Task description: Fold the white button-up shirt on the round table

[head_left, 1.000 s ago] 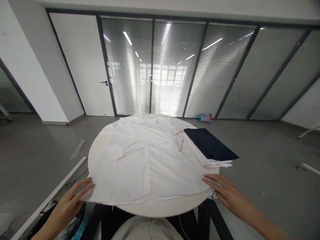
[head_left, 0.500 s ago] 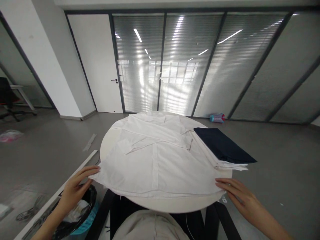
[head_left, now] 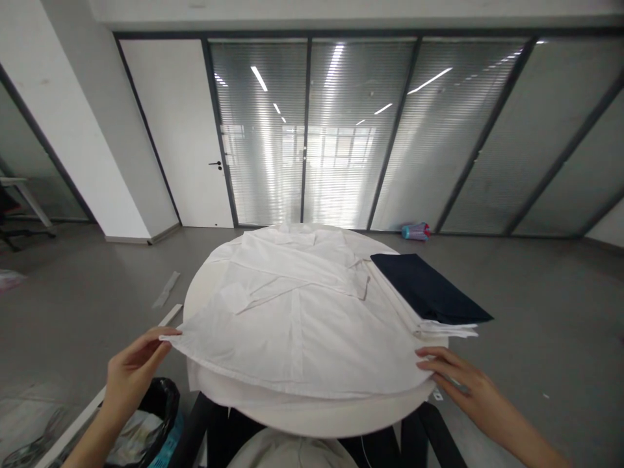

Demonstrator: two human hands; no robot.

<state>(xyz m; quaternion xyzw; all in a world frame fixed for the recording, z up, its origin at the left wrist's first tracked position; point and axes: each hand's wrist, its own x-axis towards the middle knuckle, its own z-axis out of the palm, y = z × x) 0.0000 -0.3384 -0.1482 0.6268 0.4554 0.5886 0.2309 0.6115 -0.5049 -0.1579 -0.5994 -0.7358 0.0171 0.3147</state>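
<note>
Head view: a white shirt (head_left: 292, 344) lies spread over most of the round table (head_left: 355, 422), its collar end toward the far rim and its hem toward the near rim. Its sleeves lie folded across the far half of the table.

The left hand (head_left: 134, 370) is just off the table's left rim. Its thumb and fingers are closed in a pinch on one hem corner of the shirt, which is drawn out past that rim. Below this corner, a lower layer of the shirt lies along the table's near left edge.

The right hand (head_left: 461, 377) is at the table's near right edge, its fingers extended and slightly parted. The fingertips touch the other hem corner; the thumb sits lower, by the rim, and whether it grips the fabric from beneath cannot be told.

On the table's right side, beyond the right hand, a folded navy cloth (head_left: 429, 289) rests on folded white cloths (head_left: 451, 330), whose near corner juts past the rim. On the floor left of the table, near the left forearm, stands a bin (head_left: 168, 396) with a black liner.
</note>
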